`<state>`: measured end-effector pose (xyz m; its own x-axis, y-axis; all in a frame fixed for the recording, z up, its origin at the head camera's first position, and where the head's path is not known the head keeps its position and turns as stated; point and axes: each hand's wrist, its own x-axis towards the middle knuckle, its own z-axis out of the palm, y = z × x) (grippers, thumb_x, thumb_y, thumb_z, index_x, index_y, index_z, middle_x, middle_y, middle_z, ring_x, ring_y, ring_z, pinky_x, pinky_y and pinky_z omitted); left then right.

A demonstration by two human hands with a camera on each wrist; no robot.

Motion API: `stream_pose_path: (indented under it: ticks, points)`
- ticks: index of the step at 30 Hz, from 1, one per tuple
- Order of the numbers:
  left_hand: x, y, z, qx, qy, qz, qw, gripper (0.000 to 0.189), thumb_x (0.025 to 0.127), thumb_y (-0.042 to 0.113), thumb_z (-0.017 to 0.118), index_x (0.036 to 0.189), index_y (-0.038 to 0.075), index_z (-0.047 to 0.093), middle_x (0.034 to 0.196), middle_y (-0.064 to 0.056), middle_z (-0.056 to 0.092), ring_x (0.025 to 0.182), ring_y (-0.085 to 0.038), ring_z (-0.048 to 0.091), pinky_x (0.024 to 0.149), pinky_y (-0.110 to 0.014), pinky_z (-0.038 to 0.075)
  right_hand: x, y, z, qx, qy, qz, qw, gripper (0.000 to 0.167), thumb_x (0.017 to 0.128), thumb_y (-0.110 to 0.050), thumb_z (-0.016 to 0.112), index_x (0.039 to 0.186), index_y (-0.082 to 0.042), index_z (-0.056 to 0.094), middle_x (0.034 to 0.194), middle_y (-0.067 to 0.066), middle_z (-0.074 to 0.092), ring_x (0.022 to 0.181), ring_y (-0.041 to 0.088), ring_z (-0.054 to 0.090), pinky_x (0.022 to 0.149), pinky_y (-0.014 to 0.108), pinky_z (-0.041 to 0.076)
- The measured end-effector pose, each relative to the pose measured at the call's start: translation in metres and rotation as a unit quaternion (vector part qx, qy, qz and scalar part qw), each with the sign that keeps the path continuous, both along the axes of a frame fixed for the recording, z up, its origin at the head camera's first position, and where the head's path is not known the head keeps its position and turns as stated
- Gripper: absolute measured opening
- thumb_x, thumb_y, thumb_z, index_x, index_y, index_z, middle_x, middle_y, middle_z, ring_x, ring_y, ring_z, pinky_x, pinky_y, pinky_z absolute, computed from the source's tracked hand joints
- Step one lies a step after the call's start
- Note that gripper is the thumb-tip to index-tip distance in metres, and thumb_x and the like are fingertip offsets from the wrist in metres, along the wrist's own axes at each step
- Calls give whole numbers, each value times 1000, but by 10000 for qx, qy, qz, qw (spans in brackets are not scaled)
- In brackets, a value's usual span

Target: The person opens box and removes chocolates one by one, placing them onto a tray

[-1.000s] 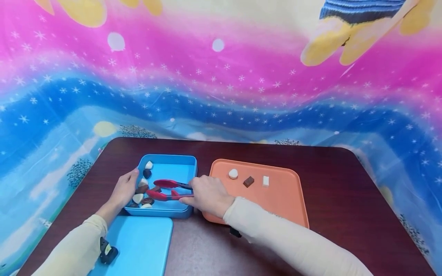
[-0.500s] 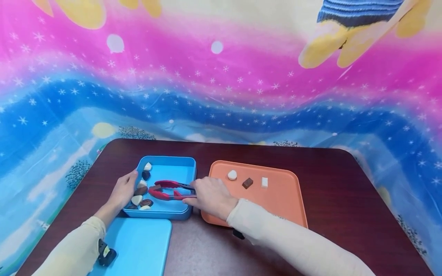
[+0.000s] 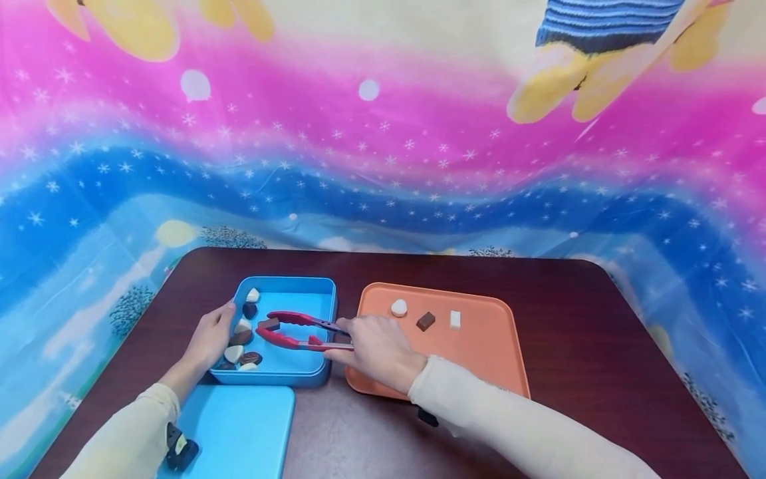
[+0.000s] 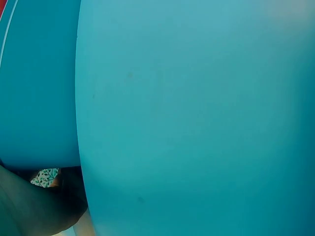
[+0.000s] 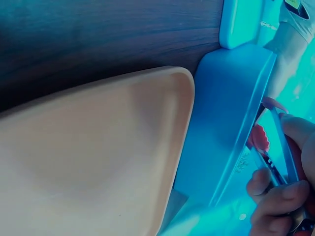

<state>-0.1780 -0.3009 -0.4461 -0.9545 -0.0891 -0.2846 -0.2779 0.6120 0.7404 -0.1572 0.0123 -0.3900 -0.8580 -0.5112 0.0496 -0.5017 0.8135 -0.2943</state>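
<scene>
A flat blue lid (image 3: 245, 426) lies nearest on the dark counter (image 3: 568, 352). Just beyond, the left hand (image 3: 209, 337) rests against the left side of a blue box (image 3: 281, 379); how far its fingers curl cannot be told. The right hand (image 3: 380, 349) has its fingers closed round red tongs (image 3: 299, 319), which reach into the box. Their tips stand apart, a small brown block (image 3: 268, 324) between them. White and brown pieces (image 3: 235, 354) cluster along the box's left wall. To the right, an orange tray (image 3: 479, 362) bears a rounded white piece (image 3: 398, 308), a brown bar (image 3: 426, 321) and a white block (image 3: 455, 320) towards its far side. Behind hangs a pink-and-blue backdrop (image 3: 371, 146).
</scene>
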Motion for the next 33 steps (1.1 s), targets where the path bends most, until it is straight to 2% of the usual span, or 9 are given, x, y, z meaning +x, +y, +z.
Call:
stream_pose_path:
  ticks: [10,21,25,29,33]
  points:
    - [1,-1,1,-57,-51,22,10000,79,107,57,10,161,0,8,165,-32,17,150,-54,20,118,-72,24,6,16,0,-173,423,97,9989,43,88,-55,72,111,-19,75,55,-11,46,49,5,42,38,21,31]
    - [2,-1,-3,-110,-113,-79,9998,79,107,57,8,161,1,7,164,-33,17,150,-56,19,117,-72,24,13,33,2,-355,249,-113,9990,37,87,-56,73,103,-22,75,55,-11,45,51,6,40,39,23,32]
    - [2,-1,-2,-124,-48,-157,9998,78,107,55,7,161,-1,7,164,-33,16,151,-56,17,119,-71,22,17,43,3,-425,293,-196,9985,35,87,-54,74,102,-22,74,55,-11,43,51,6,39,40,23,30]
    - [3,-1,-1,-105,16,-234,9997,76,108,54,7,161,0,7,164,-33,16,151,-55,16,120,-70,20,20,53,4,-500,322,-242,9979,31,87,-53,75,94,-23,70,54,-10,39,48,6,35,40,23,27]
    - [2,-1,0,-88,11,-253,9996,76,108,54,7,161,-1,7,164,-33,16,151,-55,16,120,-70,20,24,64,5,-570,418,-332,9969,31,86,-54,75,96,-26,70,54,-13,39,47,5,34,40,22,26]
